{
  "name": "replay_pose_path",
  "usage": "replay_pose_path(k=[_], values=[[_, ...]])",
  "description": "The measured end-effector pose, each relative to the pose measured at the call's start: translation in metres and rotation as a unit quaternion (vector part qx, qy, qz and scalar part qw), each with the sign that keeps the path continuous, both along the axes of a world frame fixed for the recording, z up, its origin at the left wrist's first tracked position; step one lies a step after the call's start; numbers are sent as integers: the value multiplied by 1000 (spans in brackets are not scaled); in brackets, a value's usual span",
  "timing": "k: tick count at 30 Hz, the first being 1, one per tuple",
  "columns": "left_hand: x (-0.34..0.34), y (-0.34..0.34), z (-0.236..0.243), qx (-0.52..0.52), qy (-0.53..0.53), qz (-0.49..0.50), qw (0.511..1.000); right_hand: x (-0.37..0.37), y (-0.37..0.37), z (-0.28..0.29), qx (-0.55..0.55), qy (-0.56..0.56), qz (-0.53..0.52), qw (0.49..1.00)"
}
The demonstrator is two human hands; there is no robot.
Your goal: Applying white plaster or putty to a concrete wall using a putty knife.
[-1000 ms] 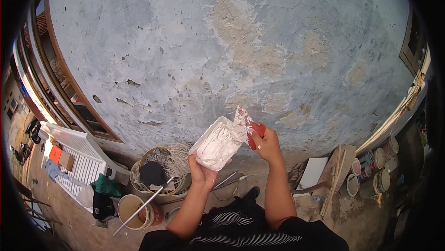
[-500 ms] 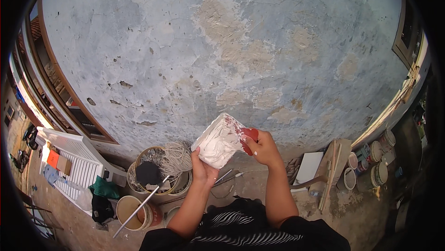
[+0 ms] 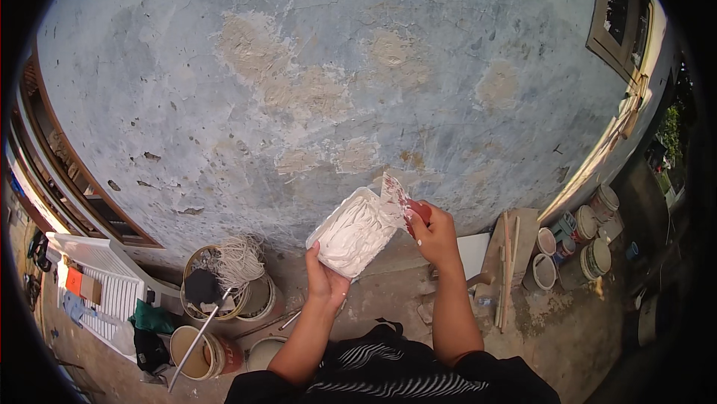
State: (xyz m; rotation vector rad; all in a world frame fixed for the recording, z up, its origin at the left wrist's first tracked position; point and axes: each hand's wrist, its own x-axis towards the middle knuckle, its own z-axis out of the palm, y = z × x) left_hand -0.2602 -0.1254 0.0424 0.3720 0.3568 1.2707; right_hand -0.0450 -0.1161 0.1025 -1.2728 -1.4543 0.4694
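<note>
My left hand (image 3: 326, 278) is closed on the near left edge of a white rectangular tray (image 3: 309, 237) heaped with white putty (image 3: 352, 231). In my right hand (image 3: 435, 238) is a red-handled putty knife (image 3: 420, 214), its wide blade smeared with putty and red showing through. The blade is at the tray's right edge; whether it touches the putty is hard to tell. Beyond both hands rises a worn blue-grey wall (image 3: 463, 113) with rough beige filler patches (image 3: 310, 94) and several small chips in its surface.
Left stand a bucket of rubble and string (image 3: 240, 260), a bucket with brown contents (image 3: 196, 350), a metal pole (image 3: 196, 344) and a white slatted bench (image 3: 112, 307). Right are leaning wooden strips (image 3: 510, 269) and several paint buckets (image 3: 594, 258). Windows (image 3: 624, 19) flank the wall.
The putty knife has moved off the putty to the tray's right edge, its blade now turned upward. My view has swung right, so the wall and buckets appear further left.
</note>
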Motion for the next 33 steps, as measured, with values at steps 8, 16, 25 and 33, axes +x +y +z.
replay_pose_path(k=[8, 16, 25, 33], values=[[61, -25, -11, -20, 24, 43, 999, 21, -33, -9, -44, -76, 182, 979], [74, -55, -16, -23, 4, 99, 995, 69, -19, -7, -83, 70, 174, 979], [78, -56, -10, -33, 29, 63, 997, 79, 6, 17, 108, -219, 221, 944], [82, -50, -10, -60, 28, 53, 996, 85, 11, -2, 111, -261, 181, 942]])
